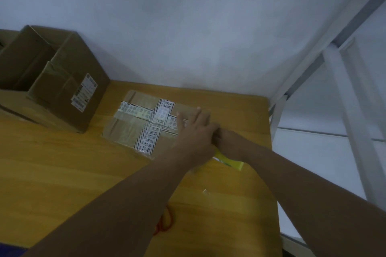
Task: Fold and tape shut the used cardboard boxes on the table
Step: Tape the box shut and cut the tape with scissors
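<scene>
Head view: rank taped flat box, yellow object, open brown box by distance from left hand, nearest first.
1. taped flat box, under the left hand
2. yellow object, just right of it
3. open brown box, far left

Single head-worn wide-angle view, looks forward and down onto the wooden table (pixel 69 173) from close above its near side; wall (pixel 188 27) fills the upper half, white frame (pixel 344 94) at the right edge
</scene>
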